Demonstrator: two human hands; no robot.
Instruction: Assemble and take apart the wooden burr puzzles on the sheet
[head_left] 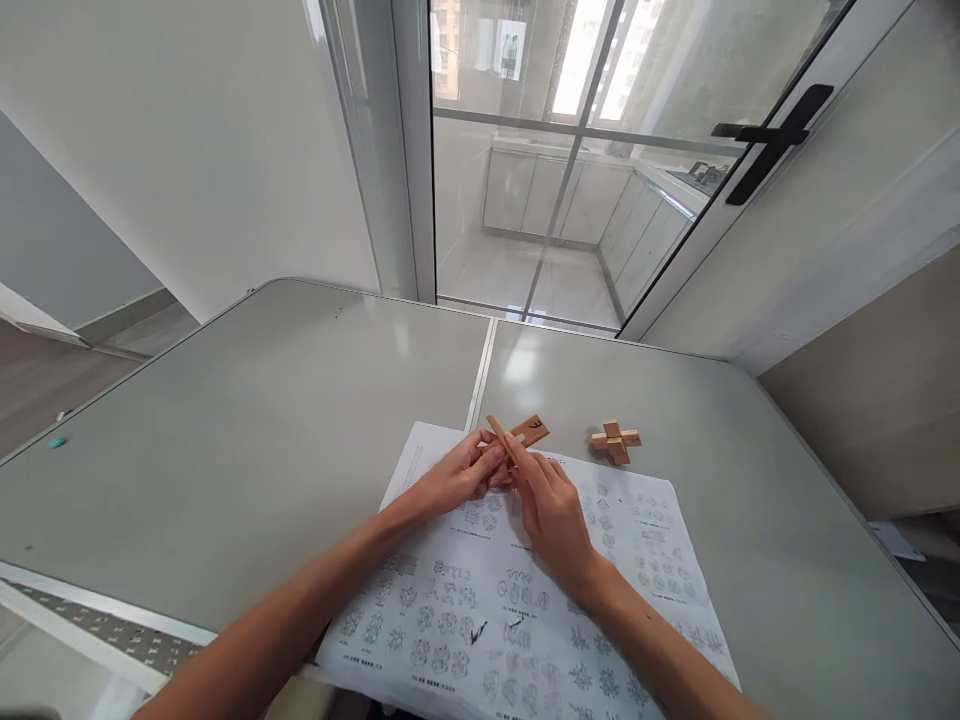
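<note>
My left hand (463, 472) and my right hand (553, 512) meet above a printed sheet (540, 625), both with fingers closed on flat wooden puzzle pieces. One wooden piece (534, 430) has a black mark near its end and points up to the right. Across it, a narrower wooden piece (494, 428) slants under my right fingertips. My fingers cover the place where the pieces meet, so I cannot tell whether they interlock. Past the sheet's top edge, to the right of my hands, rests a cross-shaped wooden burr puzzle (615, 440).
Rows of line drawings cover the sheet, which lies on a grey table (247, 430) with a pale seam (481, 372). A small teal object (57, 442) is near the left edge. Behind the table stands a glass door (525, 200) with a black handle (780, 138).
</note>
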